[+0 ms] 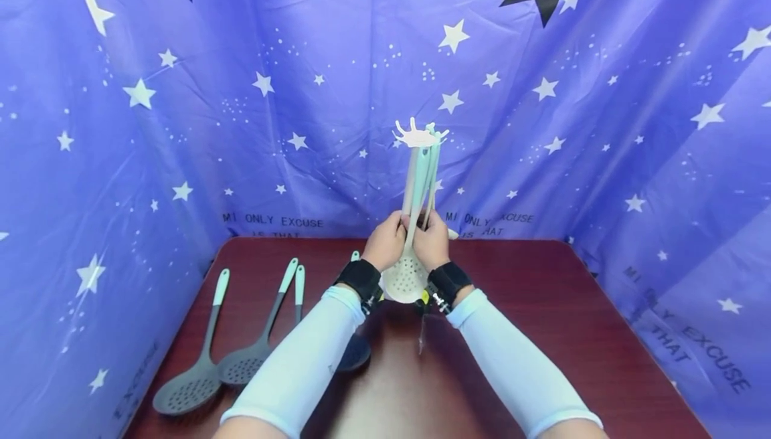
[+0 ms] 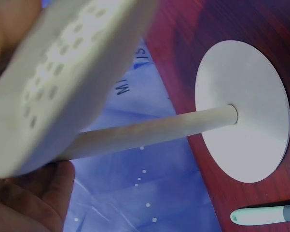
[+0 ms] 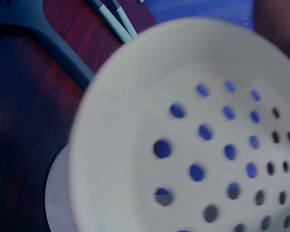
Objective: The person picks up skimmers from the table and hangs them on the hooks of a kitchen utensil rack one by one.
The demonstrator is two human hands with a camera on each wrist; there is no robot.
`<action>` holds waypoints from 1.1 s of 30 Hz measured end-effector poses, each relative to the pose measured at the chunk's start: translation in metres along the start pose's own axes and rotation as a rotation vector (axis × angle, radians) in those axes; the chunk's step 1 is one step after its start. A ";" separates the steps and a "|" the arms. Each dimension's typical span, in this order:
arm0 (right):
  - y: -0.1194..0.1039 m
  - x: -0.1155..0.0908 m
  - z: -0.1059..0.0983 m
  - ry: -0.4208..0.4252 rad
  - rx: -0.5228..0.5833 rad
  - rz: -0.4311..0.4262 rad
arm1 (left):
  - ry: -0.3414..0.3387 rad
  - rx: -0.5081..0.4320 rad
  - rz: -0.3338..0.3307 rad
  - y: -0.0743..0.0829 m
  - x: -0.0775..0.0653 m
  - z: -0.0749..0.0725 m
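A utensil stand with a ring of white hooks [image 1: 415, 136] rises at the middle of the table. Its cream pole [image 2: 159, 131] and round white base [image 2: 246, 101] show in the left wrist view. A cream skimmer [image 1: 406, 278] with a mint handle hangs in front, its perforated head [image 3: 183, 145] filling the right wrist view. My left hand [image 1: 385, 241] grips the pole behind it. On the other side, my right hand [image 1: 432, 241] has its fingers curled round the shaft of a second mint-handled utensil [image 1: 433, 168]. The skimmer partly hides both hands' fingers.
Several grey utensils with mint handles lie at the table's left, among them a slotted one [image 1: 189, 385] and another beside it [image 1: 243, 362]. A dark utensil head [image 1: 355, 352] is partly behind my left sleeve. A blue star-patterned curtain [image 1: 337, 91] surrounds the table.
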State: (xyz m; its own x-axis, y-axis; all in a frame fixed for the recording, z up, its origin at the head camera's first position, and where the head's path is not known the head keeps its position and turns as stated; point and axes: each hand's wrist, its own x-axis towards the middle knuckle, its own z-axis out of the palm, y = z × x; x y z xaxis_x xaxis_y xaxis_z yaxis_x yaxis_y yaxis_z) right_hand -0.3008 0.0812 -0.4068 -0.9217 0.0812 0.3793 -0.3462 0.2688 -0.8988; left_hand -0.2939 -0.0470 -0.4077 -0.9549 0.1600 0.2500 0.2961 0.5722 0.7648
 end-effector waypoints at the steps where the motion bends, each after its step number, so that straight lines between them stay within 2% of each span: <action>1: 0.002 0.000 0.001 0.008 -0.003 0.000 | -0.019 -0.004 -0.001 0.000 -0.001 -0.001; 4: 0.007 0.002 0.004 0.017 -0.022 -0.009 | -0.062 -0.050 -0.005 0.000 -0.005 -0.007; 10: 0.010 0.007 0.009 -0.043 -0.013 -0.015 | -0.096 -0.187 -0.019 0.001 -0.015 -0.022; 14: 0.011 0.008 0.010 -0.050 -0.029 -0.013 | -0.103 -0.190 -0.038 0.000 -0.023 -0.035; 16: 0.012 0.008 0.010 -0.060 -0.025 -0.002 | -0.085 -0.143 -0.041 -0.005 -0.028 -0.047; 19: 0.014 0.009 0.010 -0.070 -0.021 0.020 | -0.010 -0.031 -0.071 -0.020 -0.036 -0.074; 22: 0.014 0.011 0.008 -0.067 -0.011 0.037 | 0.064 0.086 -0.157 -0.041 -0.046 -0.107; 24: 0.014 0.011 0.007 -0.060 -0.003 0.042 | 0.082 0.173 -0.243 -0.061 -0.057 -0.132; 29: 0.016 0.011 0.010 -0.056 0.018 0.030 | 0.068 0.421 -0.438 -0.120 -0.100 -0.190; 33: 0.017 0.009 0.013 -0.059 0.017 0.024 | -0.013 0.560 -0.603 -0.151 -0.138 -0.217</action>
State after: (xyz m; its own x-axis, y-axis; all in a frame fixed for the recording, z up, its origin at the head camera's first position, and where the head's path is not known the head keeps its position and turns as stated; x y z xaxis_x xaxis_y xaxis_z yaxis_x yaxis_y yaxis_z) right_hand -0.3174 0.0737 -0.4215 -0.9382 0.0308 0.3447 -0.3266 0.2508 -0.9113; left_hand -0.2023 -0.3303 -0.4287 -0.9480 -0.2956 -0.1183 -0.3184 0.8788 0.3554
